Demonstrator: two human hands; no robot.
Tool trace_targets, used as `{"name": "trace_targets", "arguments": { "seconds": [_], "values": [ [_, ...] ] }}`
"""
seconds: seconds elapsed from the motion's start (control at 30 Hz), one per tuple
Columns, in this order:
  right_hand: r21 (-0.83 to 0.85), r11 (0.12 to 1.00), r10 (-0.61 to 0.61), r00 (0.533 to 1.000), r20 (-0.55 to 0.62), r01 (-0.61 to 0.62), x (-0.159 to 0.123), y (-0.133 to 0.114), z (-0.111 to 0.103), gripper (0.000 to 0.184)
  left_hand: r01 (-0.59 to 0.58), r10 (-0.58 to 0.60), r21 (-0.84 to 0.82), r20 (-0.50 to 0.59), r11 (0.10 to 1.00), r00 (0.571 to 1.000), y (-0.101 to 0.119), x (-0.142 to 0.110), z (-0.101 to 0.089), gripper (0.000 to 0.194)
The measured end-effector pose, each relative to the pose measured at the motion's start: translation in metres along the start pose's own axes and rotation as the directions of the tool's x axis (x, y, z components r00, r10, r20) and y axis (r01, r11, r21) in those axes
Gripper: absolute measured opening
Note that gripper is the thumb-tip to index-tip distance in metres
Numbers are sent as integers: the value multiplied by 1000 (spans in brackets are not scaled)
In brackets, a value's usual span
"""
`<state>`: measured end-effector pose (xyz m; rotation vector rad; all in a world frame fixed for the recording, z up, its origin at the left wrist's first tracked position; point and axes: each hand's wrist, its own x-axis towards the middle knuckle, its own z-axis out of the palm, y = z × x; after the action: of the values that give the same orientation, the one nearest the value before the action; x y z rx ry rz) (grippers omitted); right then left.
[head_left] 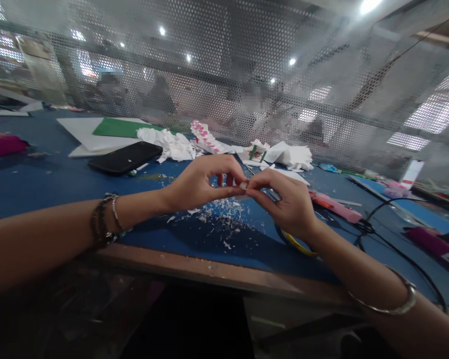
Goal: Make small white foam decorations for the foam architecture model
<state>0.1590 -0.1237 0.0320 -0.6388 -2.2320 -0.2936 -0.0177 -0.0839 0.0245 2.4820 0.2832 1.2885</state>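
My left hand and my right hand meet above the blue table, fingertips pinched together on a tiny white piece. My right hand also seems to hold a thin metal tool whose shape I cannot make out. White crumbs and scraps lie scattered on the table right under the hands. Beaded bracelets circle my left wrist; a metal bangle sits on my right forearm.
A black phone lies left of the hands, with white and green sheets behind it. Crumpled white paper, pink-marked strips, a pink tool, a black cable and a yellow-rimmed ring are around. A perforated screen backs the table; people sit beyond.
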Motion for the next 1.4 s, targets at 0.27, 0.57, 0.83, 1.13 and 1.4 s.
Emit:
{"name": "trace_targets", "arguments": {
  "seconds": [0.27,0.57,0.83,1.13,1.4],
  "values": [
    [-45,997,59,997,-51,-62,1,-5,-2,6,-75,76,30,-19,997,997,-1,1,-2,3],
    [-11,995,100,990,-98,-102,0,-4,1,6,-216,223,145,-30,965,974,-6,0,-3,5],
    [114,978,186,978,-98,-174,-1,1,3,8,-250,258,201,-16,947,966,-5,0,-3,12],
    [215,959,196,980,-22,-187,-2,1,1,13,-196,206,179,-38,964,978,-3,-4,1,27],
    [194,962,200,979,-31,-190,-1,-1,1,10,-55,63,72,-114,996,991,-2,-5,3,38]
  ]
}}
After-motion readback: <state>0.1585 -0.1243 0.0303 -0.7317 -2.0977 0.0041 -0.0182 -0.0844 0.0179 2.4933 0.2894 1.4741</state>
